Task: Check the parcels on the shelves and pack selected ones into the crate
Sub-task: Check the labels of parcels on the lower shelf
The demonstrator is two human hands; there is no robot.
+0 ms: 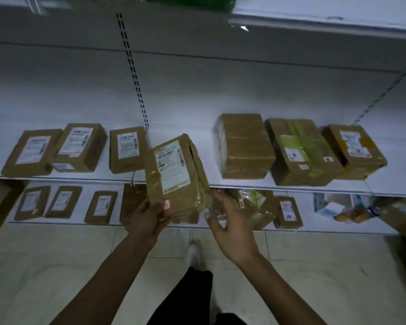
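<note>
Parcel (pixel 176 174) gripped in left hand (pixel 148 219), right hand (pixel 223 221) just beside

White metal shelves, three levels in view: top shelf (pixel 326 17) at upper right, middle shelf (pixel 396 179), low shelf (pixel 324 225) near floor. Plain white back panel (pixel 197 90) behind. Two slotted uprights: one (pixel 133 73) left of centre, one (pixel 382 95) at right. Floor (pixel 56 266) pale glossy tile, thin grout lines. Light dim, bluish.
</note>
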